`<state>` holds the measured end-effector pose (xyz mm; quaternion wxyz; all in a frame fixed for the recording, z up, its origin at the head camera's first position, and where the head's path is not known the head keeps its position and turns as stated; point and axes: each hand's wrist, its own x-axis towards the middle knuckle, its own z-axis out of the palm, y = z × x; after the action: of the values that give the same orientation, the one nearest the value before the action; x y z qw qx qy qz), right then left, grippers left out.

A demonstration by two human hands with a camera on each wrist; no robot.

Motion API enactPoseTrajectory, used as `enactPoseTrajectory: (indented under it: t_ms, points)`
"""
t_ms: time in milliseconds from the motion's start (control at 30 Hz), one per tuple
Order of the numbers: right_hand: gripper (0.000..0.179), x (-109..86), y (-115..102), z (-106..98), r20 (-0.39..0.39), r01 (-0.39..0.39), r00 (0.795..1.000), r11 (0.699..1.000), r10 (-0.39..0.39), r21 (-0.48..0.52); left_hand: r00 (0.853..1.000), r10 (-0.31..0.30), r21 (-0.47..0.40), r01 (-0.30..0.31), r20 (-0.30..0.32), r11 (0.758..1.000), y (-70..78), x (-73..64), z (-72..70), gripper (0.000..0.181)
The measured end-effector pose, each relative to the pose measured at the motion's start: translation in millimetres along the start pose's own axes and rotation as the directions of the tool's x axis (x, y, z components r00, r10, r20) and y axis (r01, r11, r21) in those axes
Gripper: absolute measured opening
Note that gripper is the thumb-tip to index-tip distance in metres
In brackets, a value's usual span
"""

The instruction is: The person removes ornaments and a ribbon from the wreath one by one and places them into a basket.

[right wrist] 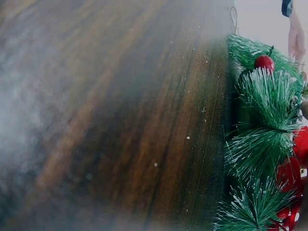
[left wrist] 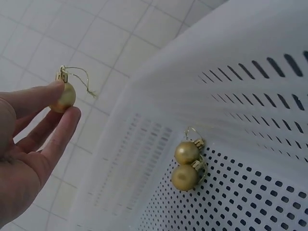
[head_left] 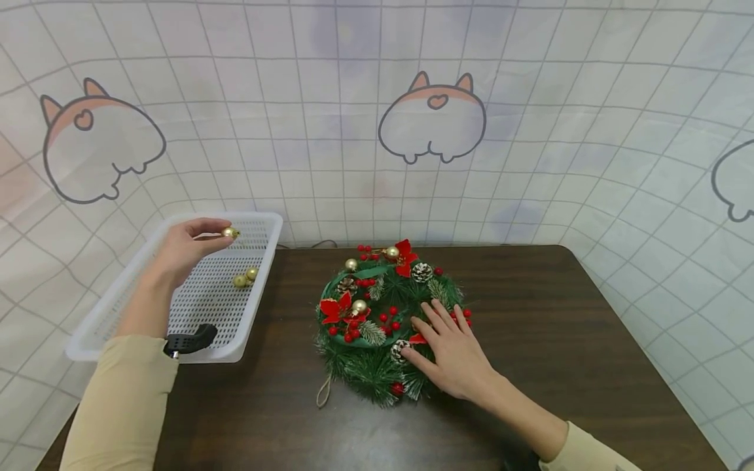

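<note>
Left-hand grip [head_left: 187, 247] pinches a gold ball [head_left: 229, 232] up by the white basket [head_left: 226, 353], and I'd squeeze softly and keep its string [left wrist: 88, 85] free while the right hand [head_left: 456, 356] lies spread on the green wreath [head_left: 368, 374] on the counter [head_left: 530, 307].

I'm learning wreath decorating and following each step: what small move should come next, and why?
Probably carry the gold ball toward the wreath: the left hand pinches it, clear of the other balls in the white basket, its string free, while the right hand lies over the wreath, which already bears similar gold ornaments.
</note>
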<state>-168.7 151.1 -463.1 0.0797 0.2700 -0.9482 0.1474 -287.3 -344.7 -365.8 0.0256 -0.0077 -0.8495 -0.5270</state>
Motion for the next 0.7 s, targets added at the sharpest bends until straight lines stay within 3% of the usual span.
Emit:
enactPoseTrajectory:
  t_ms: [300, 700]
  points:
    - [0.072, 0.6, -1, 0, -0.010, 0.005, 1.000, 1.000, -0.005, 0.001, 1.000, -0.004, 0.030, 0.003, 0.016, 1.000, -14.0, 12.4, 5.0, 0.049]
    - [0.071, 0.3, -1, 1, 0.007, -0.005, 1.000, 1.000, 0.005, -0.005, 0.990, -0.100, 0.104, 0.089, 0.099, 0.991, -29.6, 16.3, 10.8, 0.048]
